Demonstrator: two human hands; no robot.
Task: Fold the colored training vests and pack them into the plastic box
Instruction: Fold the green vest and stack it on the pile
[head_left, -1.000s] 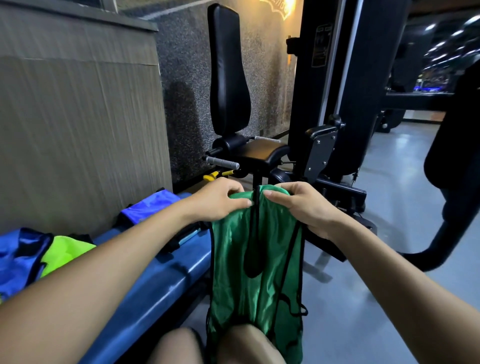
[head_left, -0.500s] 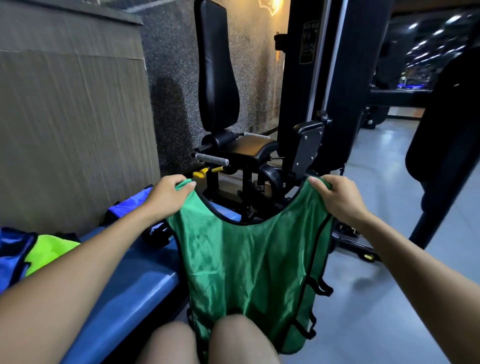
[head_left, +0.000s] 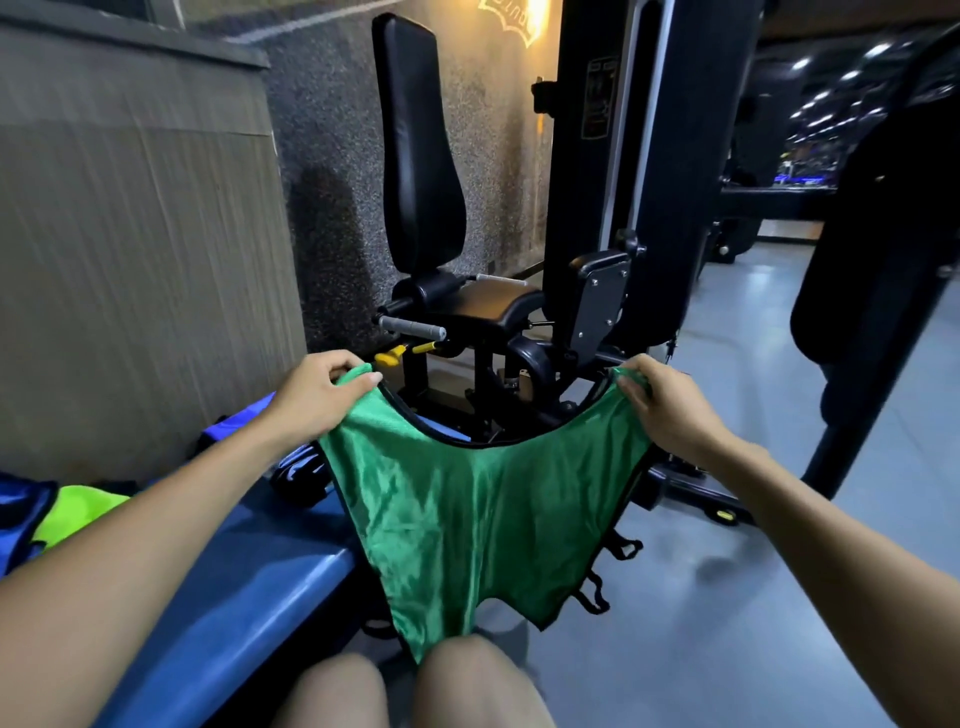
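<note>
Head view: a green vest (head_left: 483, 525) is held spread out in the air in front of the person's knees (head_left: 410, 686), above the grey floor (head_left: 779, 597) and just to the right of the blue padded worktop (head_left: 244, 582). The left hand (head_left: 317, 400) is clamped on the vest's left shoulder strap, the fingers curled over the fabric; the right hand (head_left: 670, 410) is clamped on the right strap in the same way. The hands are held well apart, so the cloth is stretched flat between them. The vest's long axis runs from top to bottom: the black-trimmed scooped neckline faces up and away from the person, and the hem hangs down toward the knees, its lower edge drooping between them. Black elastic side loops (head_left: 621, 548) dangle from the vest's right edge. On the worktop, at the far left, a blue vest (head_left: 21, 514) and a neon yellow vest (head_left: 78, 512) are seen lying together, and another blue vest (head_left: 239, 421) lies behind the left wrist. A black gym machine (head_left: 431, 171) stands beyond the hands
</note>
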